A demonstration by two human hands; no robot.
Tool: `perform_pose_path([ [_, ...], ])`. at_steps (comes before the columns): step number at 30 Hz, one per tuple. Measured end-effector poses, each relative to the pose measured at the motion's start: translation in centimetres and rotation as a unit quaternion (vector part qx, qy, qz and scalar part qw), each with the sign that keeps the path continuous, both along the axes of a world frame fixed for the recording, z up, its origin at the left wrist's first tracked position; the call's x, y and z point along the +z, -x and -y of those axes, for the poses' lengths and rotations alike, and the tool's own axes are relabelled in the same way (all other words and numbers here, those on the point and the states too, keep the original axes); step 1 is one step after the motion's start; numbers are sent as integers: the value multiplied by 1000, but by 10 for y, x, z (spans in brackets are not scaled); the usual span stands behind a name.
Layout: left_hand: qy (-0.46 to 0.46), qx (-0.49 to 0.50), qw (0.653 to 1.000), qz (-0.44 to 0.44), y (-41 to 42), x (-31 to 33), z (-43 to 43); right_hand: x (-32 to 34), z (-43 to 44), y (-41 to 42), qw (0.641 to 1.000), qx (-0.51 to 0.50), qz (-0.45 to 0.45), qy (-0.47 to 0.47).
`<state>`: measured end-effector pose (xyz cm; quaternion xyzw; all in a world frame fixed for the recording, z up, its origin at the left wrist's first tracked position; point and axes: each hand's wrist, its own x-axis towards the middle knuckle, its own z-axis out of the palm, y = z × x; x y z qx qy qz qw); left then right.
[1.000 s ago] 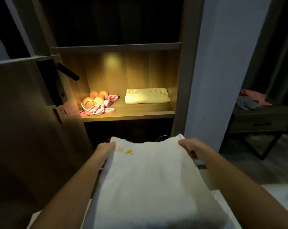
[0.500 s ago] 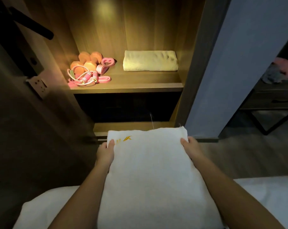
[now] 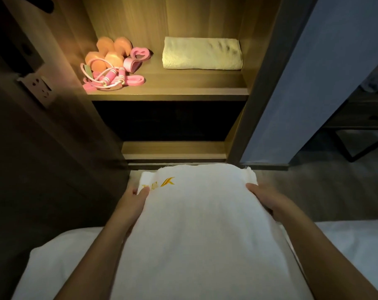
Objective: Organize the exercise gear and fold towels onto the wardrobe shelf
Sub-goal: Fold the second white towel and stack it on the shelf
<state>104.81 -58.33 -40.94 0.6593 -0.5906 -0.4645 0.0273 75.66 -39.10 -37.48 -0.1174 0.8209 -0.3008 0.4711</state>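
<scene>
Two hands hold a folded white towel low in front of an open wardrobe, seen from the head camera. The left hand grips the towel's left edge near its far corner, thumb on top and fingers tucked beneath. The right hand grips the right edge the same way. A small yellow mark is stitched on the towel near the left thumb. The towel's near part lies over a white bed; its far edge reaches toward the wardrobe's base.

Higher up, a lit shelf carries the other gear. On its right side lies a folded yellow towel. On its left side sit orange dumbbells, with pink bands just beside them and a pink jump rope coiled in front, touching the pile.

The wardrobe door stands open on the left. A grey wall is on the right, with a dark side table beyond it.
</scene>
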Motion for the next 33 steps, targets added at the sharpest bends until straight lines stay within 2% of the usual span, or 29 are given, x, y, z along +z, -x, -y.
perform_pose_path([
  [1, 26, -7, 1000, -2, 0, 2, -1, 0, -1, -3, 999, -2, -28, 18],
  [3, 83, -5, 996, -27, 5, 4, 1, -5, 1, -7, 984, 8, -166, 68],
  [4, 104, 17, 992, -66, 9, 6, 3, -5, 4, -7, 967, 1, -234, 101],
  [6, 128, 76, 971, -187, 15, 11, 4, -3, 5, -8, 945, -28, -276, 174],
  [8, 136, 114, 945, -274, 18, 13, 3, -5, 1, -10, 940, -54, -237, 240],
  [9, 121, 121, 944, -281, 20, 13, 4, -8, 1, -12, 943, -66, -207, 252],
  [11, 56, 136, 957, -251, 25, 7, 6, -19, 5, -12, 964, -77, -148, 207],
  [13, -16, 137, 969, -205, 29, 1, 13, -27, 16, -7, 985, -78, -101, 114],
  [16, -39, 131, 982, -132, 35, -3, 28, -29, 30, 7, 996, -81, -43, 14],
  [19, -51, 86, 993, -57, 38, -1, 36, -23, 38, 16, 998, -68, -6, -7],
  [22, -188, 94, 973, -91, 39, 1, 37, -20, 49, 17, 994, -69, 89, -9],
  [25, -234, 90, 964, -89, 35, 4, 41, -21, 47, 17, 991, -63, 116, -24],
  [27, -184, 109, 971, -103, 33, 4, 42, -21, 41, 17, 992, -54, 112, -36],
  [28, -101, 122, 981, -108, 32, 1, 44, -21, 39, 19, 995, -62, 72, -23],
  [30, 72, 124, 980, -135, 31, -1, 44, -21, 41, 25, 992, -97, -68, 41],
  [31, 105, 116, 978, -142, 31, 0, 45, -21, 44, 28, 985, -108, -116, 70],
  [33, 69, 89, 987, -111, 33, 0, 46, -22, 46, 28, 984, -98, -128, 76],
])
